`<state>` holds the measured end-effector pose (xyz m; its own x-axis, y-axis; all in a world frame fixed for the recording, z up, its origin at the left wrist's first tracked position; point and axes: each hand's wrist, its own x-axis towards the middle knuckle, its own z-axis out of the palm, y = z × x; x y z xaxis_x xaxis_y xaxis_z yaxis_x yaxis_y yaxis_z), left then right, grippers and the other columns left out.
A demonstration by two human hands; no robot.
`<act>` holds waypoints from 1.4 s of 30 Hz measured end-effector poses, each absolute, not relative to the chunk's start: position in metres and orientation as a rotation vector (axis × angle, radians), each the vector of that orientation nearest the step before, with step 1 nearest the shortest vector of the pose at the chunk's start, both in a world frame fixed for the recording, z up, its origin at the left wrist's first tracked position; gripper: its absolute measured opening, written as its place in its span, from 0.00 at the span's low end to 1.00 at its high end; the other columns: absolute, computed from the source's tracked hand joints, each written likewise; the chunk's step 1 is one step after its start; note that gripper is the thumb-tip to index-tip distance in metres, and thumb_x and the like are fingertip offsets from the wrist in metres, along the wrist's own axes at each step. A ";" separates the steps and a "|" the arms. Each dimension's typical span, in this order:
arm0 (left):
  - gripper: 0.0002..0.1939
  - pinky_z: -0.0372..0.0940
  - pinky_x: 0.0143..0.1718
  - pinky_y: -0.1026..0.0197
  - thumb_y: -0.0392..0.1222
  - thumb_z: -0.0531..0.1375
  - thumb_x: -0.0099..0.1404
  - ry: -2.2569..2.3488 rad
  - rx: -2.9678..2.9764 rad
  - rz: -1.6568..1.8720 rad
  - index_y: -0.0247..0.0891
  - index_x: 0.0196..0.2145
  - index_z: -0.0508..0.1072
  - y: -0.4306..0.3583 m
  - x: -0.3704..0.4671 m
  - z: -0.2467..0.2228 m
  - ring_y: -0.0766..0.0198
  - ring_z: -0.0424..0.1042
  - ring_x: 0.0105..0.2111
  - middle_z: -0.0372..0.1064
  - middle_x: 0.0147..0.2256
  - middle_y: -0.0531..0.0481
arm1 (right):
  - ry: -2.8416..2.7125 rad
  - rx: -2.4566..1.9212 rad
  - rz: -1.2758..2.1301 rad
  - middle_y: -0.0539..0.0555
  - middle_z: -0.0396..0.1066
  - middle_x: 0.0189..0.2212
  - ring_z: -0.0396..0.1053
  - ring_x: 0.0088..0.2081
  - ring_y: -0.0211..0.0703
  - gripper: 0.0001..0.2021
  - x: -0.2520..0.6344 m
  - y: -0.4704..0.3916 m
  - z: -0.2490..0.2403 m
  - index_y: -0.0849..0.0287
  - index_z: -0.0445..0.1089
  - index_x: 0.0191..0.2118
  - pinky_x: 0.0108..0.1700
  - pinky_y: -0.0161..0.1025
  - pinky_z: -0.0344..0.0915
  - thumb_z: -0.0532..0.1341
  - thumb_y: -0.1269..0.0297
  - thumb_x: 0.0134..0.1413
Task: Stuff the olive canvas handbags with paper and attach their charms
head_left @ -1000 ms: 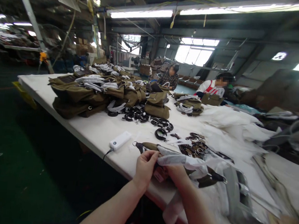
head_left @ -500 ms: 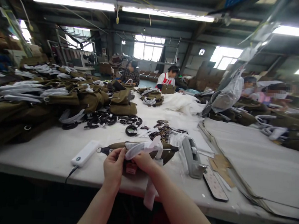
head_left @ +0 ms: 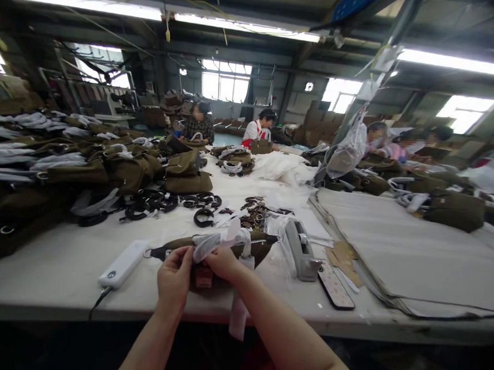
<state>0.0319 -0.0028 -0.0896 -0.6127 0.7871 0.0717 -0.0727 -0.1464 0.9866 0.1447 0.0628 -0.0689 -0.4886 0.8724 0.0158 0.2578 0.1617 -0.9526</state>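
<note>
An olive-brown handbag [head_left: 263,252] lies at the near edge of the table, with dark ends and metal rings. Its handles are wrapped in white material [head_left: 222,238], and one wrapped length hangs over the table edge. My left hand [head_left: 174,276] is closed, thumb and fingers pinching the bag's near upper side. Against the same side, beneath the wrapped handle, my right hand [head_left: 224,263] is closed on the bag; its fingertips are partly hidden. A reddish tag [head_left: 203,278] shows on the bag between my hands.
Left of the bag lies a white corded device [head_left: 121,264]. To its right are a grey tape dispenser [head_left: 301,250] and a phone [head_left: 336,285]. Beyond are black rings [head_left: 203,217], metal hardware [head_left: 253,214] and piled bags [head_left: 118,171]. Several people sit farther back.
My view has turned to the right, so the scene sits farther left. Both hands keep nearly the same place on the bag.
</note>
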 end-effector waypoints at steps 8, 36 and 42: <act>0.21 0.58 0.19 0.66 0.56 0.54 0.66 1.833 0.896 2.065 0.36 0.30 0.74 -0.035 -0.016 -0.102 0.68 0.62 0.19 0.62 0.20 0.55 | -1.989 -0.981 0.816 0.55 0.74 0.44 0.70 0.37 0.41 0.14 0.190 0.016 -0.043 0.56 0.71 0.49 0.41 0.38 0.66 0.59 0.66 0.58; 0.15 0.58 0.29 0.60 0.39 0.47 0.71 1.922 1.631 1.848 0.41 0.25 0.62 -0.078 -0.008 -0.161 0.62 0.64 0.26 0.61 0.23 0.52 | -1.392 -1.308 0.800 0.54 0.75 0.24 0.68 0.22 0.39 0.23 0.278 0.028 -0.081 0.62 0.76 0.38 0.25 0.35 0.67 0.63 0.43 0.51; 0.14 0.66 0.45 0.53 0.36 0.51 0.68 1.368 1.961 1.380 0.40 0.44 0.75 -0.092 0.066 -0.091 0.53 0.72 0.42 0.73 0.40 0.39 | -1.275 -1.214 0.978 0.55 0.76 0.27 0.71 0.24 0.41 0.25 0.281 0.024 -0.084 0.63 0.76 0.43 0.26 0.37 0.69 0.65 0.44 0.50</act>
<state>0.0663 -0.0920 -0.0907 0.0449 0.8645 0.5007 0.4929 -0.4551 0.7416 0.2811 0.0237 -0.0845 0.0903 0.9840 0.1533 0.1069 0.1435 -0.9839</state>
